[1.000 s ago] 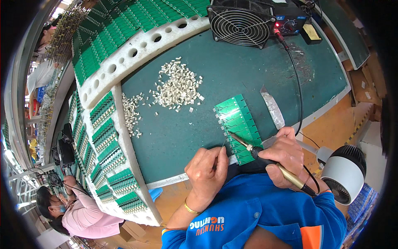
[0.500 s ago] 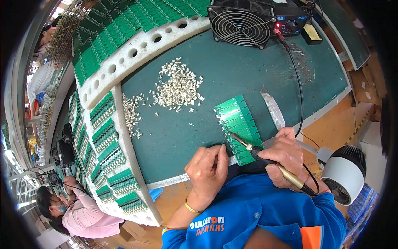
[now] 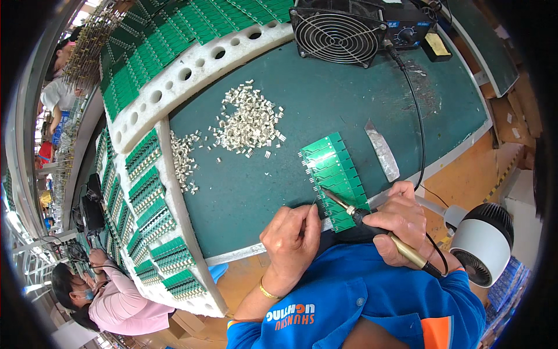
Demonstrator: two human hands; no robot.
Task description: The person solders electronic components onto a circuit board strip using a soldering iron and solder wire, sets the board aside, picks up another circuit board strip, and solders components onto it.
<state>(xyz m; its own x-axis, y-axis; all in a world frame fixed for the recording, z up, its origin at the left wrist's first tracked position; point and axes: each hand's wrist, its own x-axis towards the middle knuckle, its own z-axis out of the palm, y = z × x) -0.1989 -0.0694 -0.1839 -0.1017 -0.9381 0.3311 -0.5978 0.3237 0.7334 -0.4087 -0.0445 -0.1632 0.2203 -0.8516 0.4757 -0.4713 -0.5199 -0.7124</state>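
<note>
My left hand (image 3: 290, 238) is closed in a pinch on a thin solder wire (image 3: 315, 202), which points up to the left edge of a green circuit board panel (image 3: 332, 158). My right hand (image 3: 401, 227) grips a soldering iron (image 3: 407, 250) with a black and brass handle; its tip lies at the board's pins on that left edge. The panel rests on the dark green mat (image 3: 221, 221) near its front edge. Right of it is a wrinkled silvery strip (image 3: 381, 152). Small white connectors (image 3: 247, 119) form loose piles beyond my left hand.
White foam holders (image 3: 206, 285) of finished-looking boards line the left, bare green panels (image 3: 157, 46) the back. A black fan (image 3: 337, 38), soldering station (image 3: 404, 29) and cable stand back right; a white fan (image 3: 479, 244) at my right. A co-worker in pink (image 3: 125, 302) works at left.
The red light on the soldering station has gone dark. The iron has shifted very slightly at the board, my left hand hardly at all. People at the left have moved a little.
</note>
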